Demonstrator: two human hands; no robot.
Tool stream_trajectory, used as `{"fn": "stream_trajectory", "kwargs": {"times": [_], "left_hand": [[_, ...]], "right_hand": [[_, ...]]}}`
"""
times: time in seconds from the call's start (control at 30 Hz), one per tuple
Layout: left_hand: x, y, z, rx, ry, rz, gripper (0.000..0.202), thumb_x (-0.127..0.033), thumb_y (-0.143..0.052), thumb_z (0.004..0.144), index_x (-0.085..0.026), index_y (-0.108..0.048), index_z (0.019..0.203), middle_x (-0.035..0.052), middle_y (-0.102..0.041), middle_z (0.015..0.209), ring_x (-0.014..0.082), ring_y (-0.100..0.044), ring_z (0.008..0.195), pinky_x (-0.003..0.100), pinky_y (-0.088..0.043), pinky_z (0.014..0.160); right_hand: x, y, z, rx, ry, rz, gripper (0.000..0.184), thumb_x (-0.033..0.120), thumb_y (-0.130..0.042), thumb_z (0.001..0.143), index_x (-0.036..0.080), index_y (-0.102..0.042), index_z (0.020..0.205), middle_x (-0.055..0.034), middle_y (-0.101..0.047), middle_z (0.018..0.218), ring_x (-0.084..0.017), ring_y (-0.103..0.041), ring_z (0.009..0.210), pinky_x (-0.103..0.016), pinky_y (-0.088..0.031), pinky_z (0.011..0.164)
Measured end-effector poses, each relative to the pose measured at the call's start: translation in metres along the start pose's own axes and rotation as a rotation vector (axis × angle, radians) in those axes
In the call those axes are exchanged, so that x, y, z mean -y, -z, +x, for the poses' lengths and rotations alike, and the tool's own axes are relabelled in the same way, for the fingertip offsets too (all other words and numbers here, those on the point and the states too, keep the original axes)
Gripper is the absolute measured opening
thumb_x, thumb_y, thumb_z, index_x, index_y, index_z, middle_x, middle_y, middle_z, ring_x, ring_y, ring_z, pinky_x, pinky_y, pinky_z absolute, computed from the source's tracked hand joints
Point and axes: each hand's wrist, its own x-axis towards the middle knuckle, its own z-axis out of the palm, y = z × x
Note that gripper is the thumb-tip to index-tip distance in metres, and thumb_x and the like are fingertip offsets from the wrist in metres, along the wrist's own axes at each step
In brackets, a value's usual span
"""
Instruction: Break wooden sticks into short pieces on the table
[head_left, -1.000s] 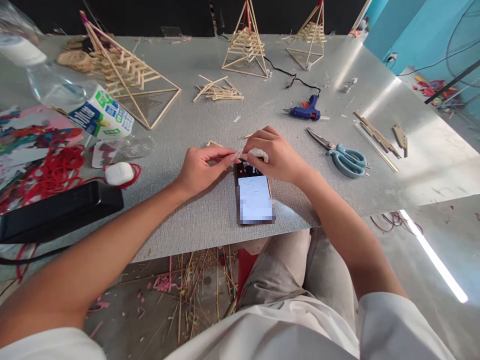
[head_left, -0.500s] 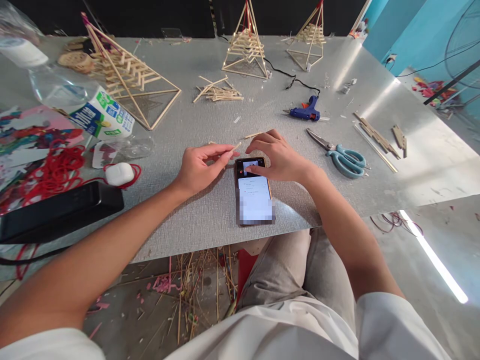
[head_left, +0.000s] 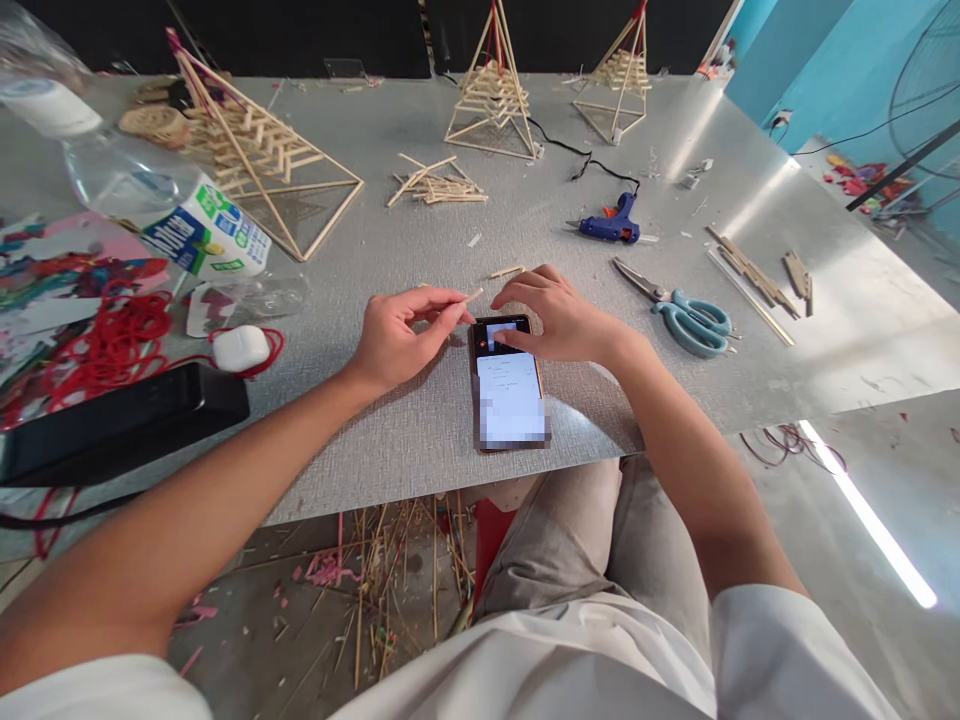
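Observation:
Between thumb and fingertips, my left hand (head_left: 401,338) pinches a short wooden stick (head_left: 473,296) just left of the phone's top edge. A lit phone (head_left: 510,405) lies face up near the table's front, part of its screen blurred out. Over its upper right hovers my right hand (head_left: 559,318), fingers bent and apart with nothing in them. Its thumb is over the upper screen; I cannot tell whether it touches. Behind both hands lies another short stick (head_left: 507,271), and farther back a small pile of sticks (head_left: 442,187).
Stick pyramids (head_left: 487,100) stand at the back. To the right lie a blue glue gun (head_left: 611,225), scissors (head_left: 697,322) and flat wooden strips (head_left: 754,270). At left are a plastic bottle (head_left: 135,185), red cord (head_left: 112,345), a white earbud case (head_left: 240,348) and a black box (head_left: 120,415).
The picture on the phone screen has shifted slightly. Both hands hold nearly the same position, and the stick stays in my left fingers.

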Motion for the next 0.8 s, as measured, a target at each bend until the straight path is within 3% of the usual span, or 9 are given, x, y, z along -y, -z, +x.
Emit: {"fn": "stream_trajectory", "kwargs": {"times": [0.17,0.3,0.53,0.8], "left_hand": [[0.0022,-0.0025,0.0025,0.008,0.050,-0.079,0.033,-0.049,-0.070,0.101,-0.019,-0.078,0.113,0.0054,-0.079,0.087,0.0133,-0.071,0.067,0.025,-0.061,0.066],[0.0026,-0.0017,0.0033,0.030,0.027,-0.076,0.043,-0.052,-0.066,0.104,-0.021,-0.077,0.133,0.0051,-0.079,0.092,0.0118,-0.067,0.068,0.026,-0.060,0.070],[0.0050,-0.0031,0.0050,-0.024,0.099,-0.122,0.046,-0.060,-0.071,0.100,-0.021,-0.085,0.120,0.0081,-0.083,0.100,0.0121,-0.071,0.068,0.027,-0.064,0.068],[0.0059,-0.0051,0.0064,-0.039,0.115,-0.165,0.044,-0.060,-0.075,0.097,-0.022,-0.086,0.119,0.0092,-0.085,0.106,0.0122,-0.071,0.068,0.028,-0.066,0.068]], "right_hand": [[0.0002,0.0007,0.0002,0.043,0.006,-0.001,0.036,0.048,-0.071,0.099,0.024,-0.074,0.125,-0.0126,-0.073,0.131,-0.034,-0.056,0.129,-0.055,-0.041,0.119],[0.0003,0.0003,0.0002,0.031,-0.003,-0.001,0.036,0.047,-0.068,0.100,0.022,-0.074,0.125,-0.0138,-0.072,0.133,-0.034,-0.056,0.130,-0.054,-0.042,0.119],[0.0011,0.0010,-0.0003,0.005,-0.004,0.005,0.030,0.042,-0.065,0.102,0.023,-0.074,0.124,-0.0130,-0.072,0.136,-0.034,-0.055,0.131,-0.056,-0.043,0.118],[0.0005,0.0008,-0.0006,0.061,-0.017,0.007,0.032,0.039,-0.066,0.101,0.024,-0.073,0.127,-0.0130,-0.071,0.138,-0.036,-0.054,0.134,-0.059,-0.041,0.123]]}}
